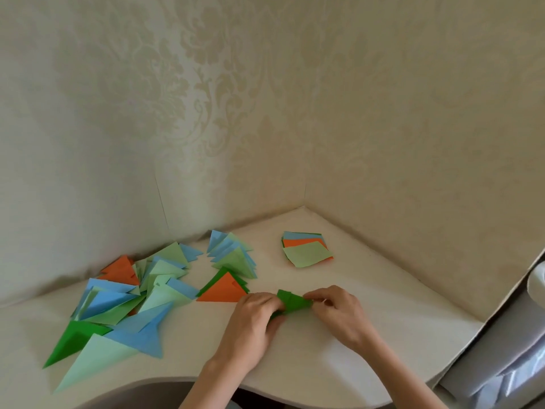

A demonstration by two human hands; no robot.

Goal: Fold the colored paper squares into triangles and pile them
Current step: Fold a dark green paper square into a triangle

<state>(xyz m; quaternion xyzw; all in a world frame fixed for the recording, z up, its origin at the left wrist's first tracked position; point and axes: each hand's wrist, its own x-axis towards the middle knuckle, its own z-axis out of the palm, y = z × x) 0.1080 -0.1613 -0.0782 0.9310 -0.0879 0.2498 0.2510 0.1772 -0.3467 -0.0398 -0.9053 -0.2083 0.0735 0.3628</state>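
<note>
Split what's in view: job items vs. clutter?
Job: dark green paper held by left hand and right hand; stack of unfolded squares; folded triangles; orange triangle.
Clutter: grey object at the table's right edge.

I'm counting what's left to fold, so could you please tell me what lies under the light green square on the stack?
Under the light green square, orange and blue edges show; the count is hidden.

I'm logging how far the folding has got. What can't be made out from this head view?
- Dark green paper: fold state hidden by the left hand and right hand gripping it.
- Stack of unfolded squares: count unreadable, sheets overlap.
- Triangle pile: lower pieces covered.
- Grey object: cut off by the right edge.
</note>
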